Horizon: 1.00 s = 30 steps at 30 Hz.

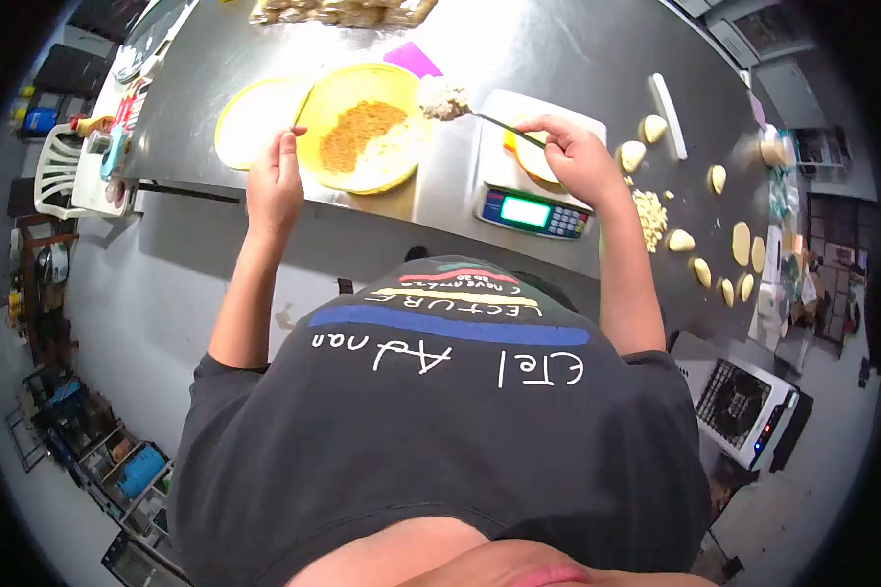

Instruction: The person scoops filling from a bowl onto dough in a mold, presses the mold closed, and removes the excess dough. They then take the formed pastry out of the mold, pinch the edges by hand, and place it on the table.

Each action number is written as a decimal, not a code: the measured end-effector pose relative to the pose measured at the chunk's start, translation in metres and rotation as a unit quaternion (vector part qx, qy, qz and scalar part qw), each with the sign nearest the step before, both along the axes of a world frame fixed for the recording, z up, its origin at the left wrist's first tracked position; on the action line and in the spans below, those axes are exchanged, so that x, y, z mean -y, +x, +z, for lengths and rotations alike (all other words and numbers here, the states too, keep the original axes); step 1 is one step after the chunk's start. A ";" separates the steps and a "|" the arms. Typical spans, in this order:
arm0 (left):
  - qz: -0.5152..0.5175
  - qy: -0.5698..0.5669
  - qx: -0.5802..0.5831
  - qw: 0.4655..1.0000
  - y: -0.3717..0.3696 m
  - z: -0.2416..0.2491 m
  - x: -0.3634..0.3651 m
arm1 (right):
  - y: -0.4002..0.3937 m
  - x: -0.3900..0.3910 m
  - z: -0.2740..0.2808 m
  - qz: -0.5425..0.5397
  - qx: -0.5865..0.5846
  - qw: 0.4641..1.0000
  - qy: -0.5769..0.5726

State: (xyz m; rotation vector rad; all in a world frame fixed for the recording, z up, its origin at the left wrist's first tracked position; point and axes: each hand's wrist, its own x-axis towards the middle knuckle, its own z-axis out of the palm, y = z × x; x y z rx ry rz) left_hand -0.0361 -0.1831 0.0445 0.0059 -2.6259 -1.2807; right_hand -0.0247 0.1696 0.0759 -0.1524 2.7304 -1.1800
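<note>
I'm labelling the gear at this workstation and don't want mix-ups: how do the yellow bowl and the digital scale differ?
The yellow bowl is round and hollow, while the digital scale is boxy. The bowl is yellow, whereas the scale is mainly white with a dark blue panel. The bowl holds loose brownish material and pale material; the scale has a lit display. Both rest on the metal table.

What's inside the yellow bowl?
The yellow bowl holds a brown, grainy heap and, against its lower-right side, a pale, crumbly heap. These cover the bowl's bottom, so anything beneath them can't be seen.
</note>
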 end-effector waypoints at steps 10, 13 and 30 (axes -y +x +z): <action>-0.197 0.035 0.031 0.979 0.050 -0.039 -0.154 | 0.052 -0.099 -0.029 -0.125 0.089 0.986 0.066; -0.197 0.036 0.053 0.978 0.058 -0.066 -0.194 | 0.055 -0.108 -0.035 -0.115 0.083 0.986 0.092; -0.098 -0.201 0.025 0.974 0.060 -0.093 -0.238 | 0.049 -0.143 -0.038 -0.053 0.083 0.989 0.106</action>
